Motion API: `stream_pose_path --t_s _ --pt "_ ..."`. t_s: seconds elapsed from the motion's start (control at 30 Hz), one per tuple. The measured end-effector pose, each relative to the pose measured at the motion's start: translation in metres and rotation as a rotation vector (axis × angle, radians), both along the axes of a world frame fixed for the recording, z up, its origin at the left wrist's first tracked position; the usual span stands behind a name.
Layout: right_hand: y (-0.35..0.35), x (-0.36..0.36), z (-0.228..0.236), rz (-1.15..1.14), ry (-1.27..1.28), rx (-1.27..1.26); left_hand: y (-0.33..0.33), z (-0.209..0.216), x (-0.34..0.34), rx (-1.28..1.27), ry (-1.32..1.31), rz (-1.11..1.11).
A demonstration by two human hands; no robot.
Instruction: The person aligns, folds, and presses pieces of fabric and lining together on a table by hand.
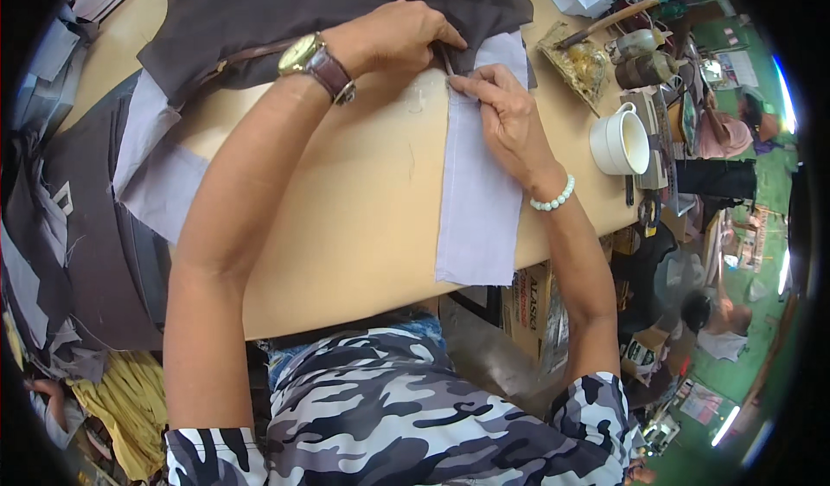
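Note:
A dark brown cloth piece lies over the far side of the table, with pale lavender-grey fabric joined to it. My left hand, wearing a wristwatch, is closed on the near edge of the dark cloth, its index finger stretched along the fabric. Close by on the right, my right hand pinches the top left edge of a long pale lavender fabric strip between thumb and index finger. The strip hangs over the table's near edge. Another pale fabric flap spreads out at the left. My fingers partly hide the spot where the cloths meet.
On the right of the table stand a white mug, a glue-stained board with a wooden-handled brush, and bottles. Dark cloth pieces are stacked at the left edge. Other people sit farther off at the right.

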State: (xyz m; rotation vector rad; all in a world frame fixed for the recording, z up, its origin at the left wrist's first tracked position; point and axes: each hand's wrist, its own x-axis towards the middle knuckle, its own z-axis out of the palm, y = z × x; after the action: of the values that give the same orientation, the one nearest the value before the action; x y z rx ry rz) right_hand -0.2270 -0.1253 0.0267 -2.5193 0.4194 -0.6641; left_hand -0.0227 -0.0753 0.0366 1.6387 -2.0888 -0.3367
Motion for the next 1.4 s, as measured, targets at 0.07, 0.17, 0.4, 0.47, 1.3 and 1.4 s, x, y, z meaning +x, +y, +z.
stream_pose_path --t_s 0.07,0.17,0.4,0.47,1.3,1.4 --pt "0.0 0.0 -0.003 0.017 -0.012 0.003 0.002 -0.001 0.0 0.039 0.006 0.017" --pt "0.005 -0.008 -0.001 0.051 -0.003 -0.004 0.0 -0.003 0.0 0.063 0.004 0.027" --pt "0.038 -0.043 0.004 0.145 0.076 0.145 0.002 -0.006 -0.001 0.039 -0.006 0.029" --pt "0.028 -0.037 0.005 0.125 0.048 0.12 0.001 -0.005 -0.002 0.021 -0.017 0.013" --pt "0.046 -0.045 0.0 0.099 0.009 0.012 0.0 -0.002 -0.001 -0.084 0.031 -0.001" --pt "0.051 -0.056 -0.001 0.121 0.077 -0.125 -0.001 -0.002 -0.005 -0.05 0.033 0.026"
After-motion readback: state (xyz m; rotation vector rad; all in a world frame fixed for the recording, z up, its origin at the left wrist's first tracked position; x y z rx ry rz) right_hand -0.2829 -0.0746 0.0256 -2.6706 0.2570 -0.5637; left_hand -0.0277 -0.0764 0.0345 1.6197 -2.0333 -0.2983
